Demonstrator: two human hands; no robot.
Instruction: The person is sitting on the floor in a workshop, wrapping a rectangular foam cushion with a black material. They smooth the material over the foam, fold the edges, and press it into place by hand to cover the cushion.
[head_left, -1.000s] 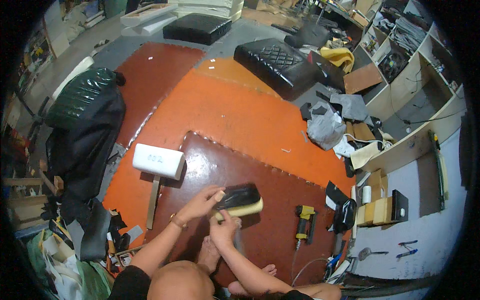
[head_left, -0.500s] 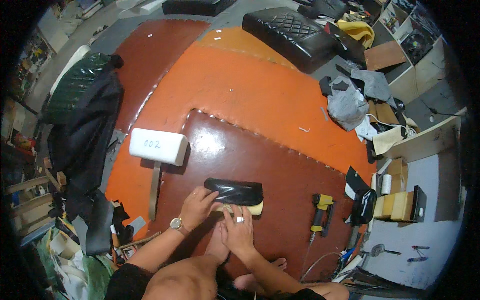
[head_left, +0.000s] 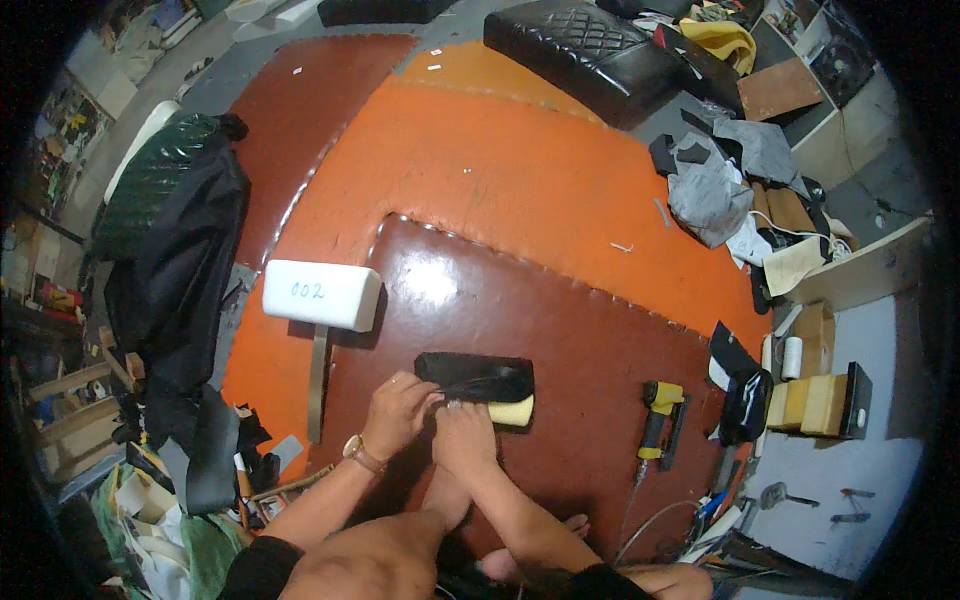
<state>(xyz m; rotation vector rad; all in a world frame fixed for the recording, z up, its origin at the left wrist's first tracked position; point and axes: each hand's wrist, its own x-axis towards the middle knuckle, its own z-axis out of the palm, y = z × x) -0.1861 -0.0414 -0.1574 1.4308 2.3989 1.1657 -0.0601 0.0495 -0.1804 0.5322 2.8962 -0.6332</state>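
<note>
A small padded piece with a glossy black cover [head_left: 480, 372] over pale yellow foam [head_left: 510, 412] lies on maroon mat near my feet. My left hand [head_left: 397, 410], with a watch at the wrist, has its fingers closed on the cover's front edge at the left end. My right hand [head_left: 462, 440] is beside it, fingers bent in at the same edge, partly covering the foam; its fingertips are hard to see. A white block [head_left: 345, 290] rests to the upper left on a thin bar [head_left: 318, 390]. A yellow-and-black air tool [head_left: 655, 425] lies to the right.
Black sheeting [head_left: 165, 260] and scraps line the left. A quilted black cushion [head_left: 570, 60] is at the back. Grey fabric pieces [head_left: 705, 195], foam blocks [head_left: 800, 400] and open wooden shelving [head_left: 850, 255] line the right. A hose runs from the tool.
The piece was held tilted off the mat and now lies flat. Both hands have shifted with it; in the last half second my fingers have drawn closer along the cover's front edge.
</note>
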